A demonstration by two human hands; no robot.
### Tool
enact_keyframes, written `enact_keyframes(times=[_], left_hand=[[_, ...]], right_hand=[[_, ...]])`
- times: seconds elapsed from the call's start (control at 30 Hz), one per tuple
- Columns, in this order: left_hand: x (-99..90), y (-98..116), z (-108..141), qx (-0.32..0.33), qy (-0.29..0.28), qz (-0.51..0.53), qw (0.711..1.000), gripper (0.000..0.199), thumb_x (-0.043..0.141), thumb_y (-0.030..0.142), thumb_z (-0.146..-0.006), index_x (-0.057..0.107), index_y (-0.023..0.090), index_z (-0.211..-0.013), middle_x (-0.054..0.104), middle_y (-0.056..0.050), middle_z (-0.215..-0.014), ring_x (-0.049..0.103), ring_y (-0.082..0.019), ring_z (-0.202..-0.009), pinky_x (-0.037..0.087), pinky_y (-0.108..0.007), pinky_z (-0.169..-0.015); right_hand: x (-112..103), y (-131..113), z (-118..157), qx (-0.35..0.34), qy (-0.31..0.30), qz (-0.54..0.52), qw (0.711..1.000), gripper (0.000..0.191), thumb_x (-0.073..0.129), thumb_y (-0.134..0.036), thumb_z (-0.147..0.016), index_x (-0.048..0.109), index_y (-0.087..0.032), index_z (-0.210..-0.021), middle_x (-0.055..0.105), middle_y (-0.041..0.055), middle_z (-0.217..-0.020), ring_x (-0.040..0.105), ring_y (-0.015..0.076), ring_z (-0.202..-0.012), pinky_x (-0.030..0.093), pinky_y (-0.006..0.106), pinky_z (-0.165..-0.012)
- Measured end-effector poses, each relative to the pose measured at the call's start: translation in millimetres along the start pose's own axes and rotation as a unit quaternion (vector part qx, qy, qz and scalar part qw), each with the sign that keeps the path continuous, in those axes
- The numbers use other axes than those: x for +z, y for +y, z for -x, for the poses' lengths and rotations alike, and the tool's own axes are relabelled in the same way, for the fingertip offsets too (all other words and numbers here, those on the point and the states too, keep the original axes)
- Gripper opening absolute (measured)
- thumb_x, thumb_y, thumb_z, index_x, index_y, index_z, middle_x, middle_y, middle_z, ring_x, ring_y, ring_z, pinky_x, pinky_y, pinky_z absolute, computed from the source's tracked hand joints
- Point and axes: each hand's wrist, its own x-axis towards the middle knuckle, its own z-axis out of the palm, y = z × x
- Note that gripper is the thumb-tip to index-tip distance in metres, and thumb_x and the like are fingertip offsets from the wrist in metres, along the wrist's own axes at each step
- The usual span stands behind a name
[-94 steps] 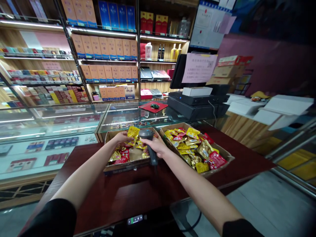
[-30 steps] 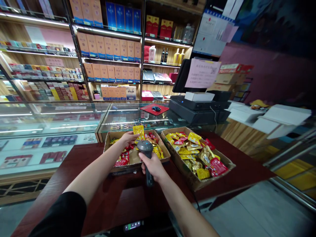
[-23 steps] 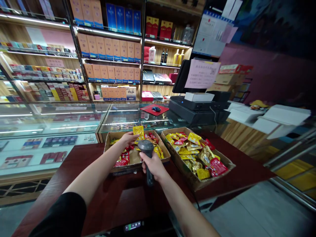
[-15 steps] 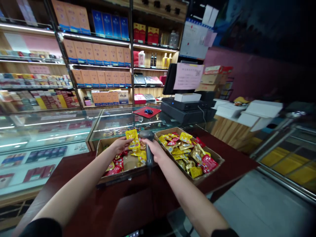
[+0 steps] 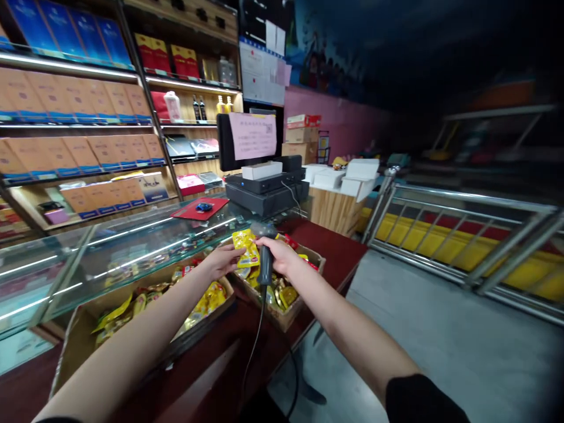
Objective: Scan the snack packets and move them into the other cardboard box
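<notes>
yellow packet (image 5: 245, 248) stands nearly upright, slightly tilted, its left edge pinched by the fingers of the left hand (image 5: 222, 261), in front of the right carton (image 5: 284, 320). just beside it, the right hand (image 5: 282, 258) is wrapped around the handle of a dark scanner (image 5: 265, 267); whether scanner and packet touch, i cannot tell. that edge-only hold looks like the weak point: a nudge from the scanner could twist the slick packet loose and drop it among the loose packets (image 5: 288, 295) in the right carton. the cord (image 5: 255, 346) hangs down past that carton's near corner, so a sharp pull might snag it there. the left forearm (image 5: 145, 332) passes over the left carton (image 5: 70, 346), where a dip could stir its contents. both cartons rest on a dark red table (image 5: 337, 247).
</notes>
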Motion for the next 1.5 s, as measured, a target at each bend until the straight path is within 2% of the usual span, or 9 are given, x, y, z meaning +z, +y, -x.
enact_keyframes(times=[0.17,0.33,0.53,0.73,0.97,1.1,1.23,1.3,1.5], left_hand=[[54.9,-23,-22,-0.033,-0.051,-0.065,0.996,0.03,0.081,0.019,-0.063,0.066,0.014,-0.089,0.07,-0.006,-0.084,0.066,-0.013,-0.066,0.055,-0.025,-0.064],[49.8,-21,-21,-0.023,-0.037,-0.076,0.996,0.036,0.081,0.024,-0.064,0.067,0.015,-0.095,0.07,-0.006,-0.086,0.066,-0.013,-0.069,0.054,-0.026,-0.066],[-21.0,3,5,0.008,0.008,-0.06,0.998,0.044,0.083,0.024,-0.061,0.066,0.015,-0.101,0.07,-0.01,-0.094,0.068,-0.018,-0.079,0.055,-0.03,-0.073],[-114.2,19,71,0.042,0.115,-0.045,0.991,0.036,0.081,0.02,-0.064,0.067,0.016,-0.096,0.071,-0.008,-0.088,0.069,-0.02,-0.08,0.056,-0.031,-0.071],[-198.5,-6,136,0.113,0.255,-0.029,0.96,0.036,0.077,0.026,-0.067,0.066,0.017,-0.1,0.07,-0.007,-0.085,0.067,-0.018,-0.079,0.054,-0.03,-0.071],[-221.4,-31,155,0.14,0.334,-0.239,0.901,0.029,0.067,0.026,-0.073,0.068,0.017,-0.1,0.07,-0.009,-0.086,0.066,-0.02,-0.081,0.051,-0.032,-0.075],[-230.8,-46,165,0.181,0.388,-0.519,0.74,0.034,0.06,0.02,-0.074,0.068,0.018,-0.107,0.065,-0.013,-0.104,0.059,-0.026,-0.104,0.04,-0.035,-0.095],[-232.1,-53,167,0.151,0.393,-0.586,0.692,0.044,0.061,0.025,-0.073,0.063,0.015,-0.116,0.061,-0.017,-0.111,0.057,-0.029,-0.108,0.039,-0.036,-0.095],[-232.6,-70,166,0.022,0.429,-0.587,0.686,0.033,0.072,0.031,-0.065,0.066,0.016,-0.093,0.065,-0.017,-0.099,0.061,-0.033,-0.101,0.043,-0.035,-0.086]], right_hand=[[-59,-14,16,-0.014,0.073,-0.049,0.996,0.012,0.062,-0.012,-0.064,0.06,-0.013,-0.075,0.057,-0.0021,-0.052,0.052,0.0109,-0.047,0.047,0.024,-0.05],[-70,-19,24,-0.065,0.11,-0.053,0.99,0.012,0.062,-0.01,-0.062,0.062,-0.011,-0.075,0.055,-0.0035,-0.051,0.047,0.0077,-0.045,0.04,0.02,-0.047],[-27,0,8,-0.06,0.048,-0.061,0.995,0.012,0.06,-0.01,-0.065,0.062,-0.013,-0.076,0.061,-0.0007,-0.061,0.054,0.0093,-0.053,0.047,0.021,-0.056],[46,41,-2,0.044,-0.085,-0.058,0.994,0.01,0.056,-0.008,-0.071,0.061,-0.012,-0.078,0.067,0.0052,-0.075,0.066,0.0132,-0.071,0.054,0.025,-0.071],[129,100,7,0.15,-0.183,-0.036,0.971,0.013,0.061,-0.007,-0.073,0.059,-0.013,-0.085,0.069,0.0062,-0.079,0.069,0.018,-0.078,0.057,0.036,-0.075],[165,130,14,0.24,-0.215,-0.034,0.946,0.007,0.059,-0.012,-0.08,0.059,-0.01,-0.086,0.068,0.0075,-0.077,0.069,0.0192,-0.078,0.057,0.041,-0.078],[188,153,21,0.3,-0.243,-0.015,0.922,0.008,0.056,-0.015,-0.084,0.06,-0.008,-0.084,0.067,0.0079,-0.074,0.069,0.0197,-0.076,0.057,0.042,-0.077],[195,160,25,0.312,-0.25,-0.008,0.916,0.008,0.057,-0.015,-0.084,0.06,-0.008,-0.083,0.066,0.0072,-0.073,0.069,0.0193,-0.074,0.057,0.041,-0.076],[194,170,30,0.29,-0.22,-0.016,0.931,0.005,0.059,-0.013,-0.082,0.061,-0.009,-0.085,0.065,0.0056,-0.072,0.069,0.0184,-0.074,0.058,0.041,-0.076]])
